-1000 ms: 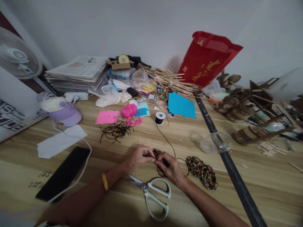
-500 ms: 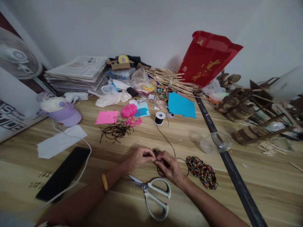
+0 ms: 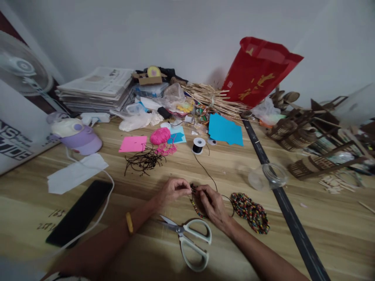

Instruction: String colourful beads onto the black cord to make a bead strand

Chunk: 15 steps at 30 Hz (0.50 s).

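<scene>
Over the middle of the table, my left hand (image 3: pixel 177 190) pinches thumb and forefinger together at the thin cord of a beaded strand. The strand of small multicoloured beads (image 3: pixel 197 209) curves down between my hands and passes under the right one. My right hand (image 3: pixel 213 203) is closed with its fingertips on the beads at the top of the strand; the exact grip is partly hidden. Black cord (image 3: pixel 207 171) runs from a white spool (image 3: pixel 199 145) down behind my right hand. Scissors with white handles (image 3: pixel 187 238) lie partly spread just below my hands.
A heap of beaded strands (image 3: pixel 250 212) lies to the right, near a clear plastic cup (image 3: pixel 266 175). Black cord pieces (image 3: pixel 143 160), pink yarn (image 3: pixel 160 136) and blue paper (image 3: pixel 225 129) lie beyond my hands. A phone (image 3: pixel 80 212) and white cable are at the left.
My hands have drawn slightly apart. The right fingertips have moved off the left ones onto the beads, and more of the strand shows between them.
</scene>
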{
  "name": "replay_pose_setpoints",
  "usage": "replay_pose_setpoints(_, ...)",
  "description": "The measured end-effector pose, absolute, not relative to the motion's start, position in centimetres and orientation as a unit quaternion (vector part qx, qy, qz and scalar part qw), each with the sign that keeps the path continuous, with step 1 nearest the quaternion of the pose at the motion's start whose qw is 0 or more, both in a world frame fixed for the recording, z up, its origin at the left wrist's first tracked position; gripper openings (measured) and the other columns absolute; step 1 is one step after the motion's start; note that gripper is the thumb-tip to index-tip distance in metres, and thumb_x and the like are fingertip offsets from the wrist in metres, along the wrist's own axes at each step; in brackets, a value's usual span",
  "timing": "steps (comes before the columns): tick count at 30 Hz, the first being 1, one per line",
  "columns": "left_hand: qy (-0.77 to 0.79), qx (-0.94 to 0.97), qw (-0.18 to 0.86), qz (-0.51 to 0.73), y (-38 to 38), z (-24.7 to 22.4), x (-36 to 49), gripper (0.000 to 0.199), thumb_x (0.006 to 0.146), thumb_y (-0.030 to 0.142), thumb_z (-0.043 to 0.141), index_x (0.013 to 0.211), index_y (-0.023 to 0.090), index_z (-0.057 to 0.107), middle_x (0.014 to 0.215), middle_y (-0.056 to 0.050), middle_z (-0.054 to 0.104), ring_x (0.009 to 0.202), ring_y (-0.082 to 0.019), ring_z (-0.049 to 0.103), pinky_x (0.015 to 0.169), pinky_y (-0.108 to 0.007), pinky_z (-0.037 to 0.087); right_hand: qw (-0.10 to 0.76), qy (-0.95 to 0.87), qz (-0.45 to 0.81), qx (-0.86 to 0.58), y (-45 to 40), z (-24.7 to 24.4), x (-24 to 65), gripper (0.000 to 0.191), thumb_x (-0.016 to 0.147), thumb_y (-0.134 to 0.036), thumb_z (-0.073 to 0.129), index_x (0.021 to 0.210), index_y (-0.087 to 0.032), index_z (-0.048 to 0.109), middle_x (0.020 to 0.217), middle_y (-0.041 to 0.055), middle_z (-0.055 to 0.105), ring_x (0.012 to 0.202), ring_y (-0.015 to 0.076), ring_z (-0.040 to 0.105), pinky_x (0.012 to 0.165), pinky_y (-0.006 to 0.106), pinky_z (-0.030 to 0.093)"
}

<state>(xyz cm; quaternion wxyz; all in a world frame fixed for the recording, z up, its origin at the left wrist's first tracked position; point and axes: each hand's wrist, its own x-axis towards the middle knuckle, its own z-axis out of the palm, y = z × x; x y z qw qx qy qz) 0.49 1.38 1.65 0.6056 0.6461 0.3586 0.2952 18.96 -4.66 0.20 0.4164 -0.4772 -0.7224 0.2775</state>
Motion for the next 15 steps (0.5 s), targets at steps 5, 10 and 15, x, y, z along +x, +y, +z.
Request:
replay_pose_setpoints(5, 0.354, 0.645, 0.609, 0.297, 1.4, 1.8, 0.3, 0.018, 0.070, 0.029, 0.067, 0.068, 0.012, 0.061, 0.067, -0.002, 0.061, 0.068, -0.013, 0.054, 0.067, -0.024, 0.042, 0.311, -0.819, 0.176, -0.450, -5.0, 0.6, 18.6, 0.013, 0.090, -0.030, 0.050, 0.094, -0.019, 0.057, 0.080, 0.0058, 0.060, 0.069, 0.0170, 0.058, 0.060, 0.025, 0.044)
replay_pose_setpoints(10, 0.350, 0.648, 0.610, 0.293, 1.6, 1.6, 0.3, 0.016, 0.071, 0.027, 0.065, 0.068, 0.012, 0.060, 0.066, -0.001, 0.060, 0.066, -0.013, 0.053, 0.064, -0.023, 0.042, 0.213, -0.857, 0.122, -0.452, -5.3, 1.1, 18.2, 0.013, 0.091, -0.020, 0.046, 0.092, -0.019, 0.059, 0.083, 0.0071, 0.060, 0.075, 0.0187, 0.059, 0.061, 0.026, 0.044)
replay_pose_setpoints(15, 0.349, 0.659, 0.600, 0.289, 1.7, 1.4, 0.1, 0.016, 0.072, 0.027, 0.065, 0.069, 0.012, 0.061, 0.068, -0.001, 0.060, 0.067, -0.012, 0.052, 0.064, -0.022, 0.041, 0.184, -0.869, 0.153, -0.433, -5.4, 2.0, 18.6, 0.011, 0.087, -0.016, 0.050, 0.093, -0.020, 0.059, 0.086, 0.0055, 0.062, 0.075, 0.0165, 0.060, 0.060, 0.024, 0.043)
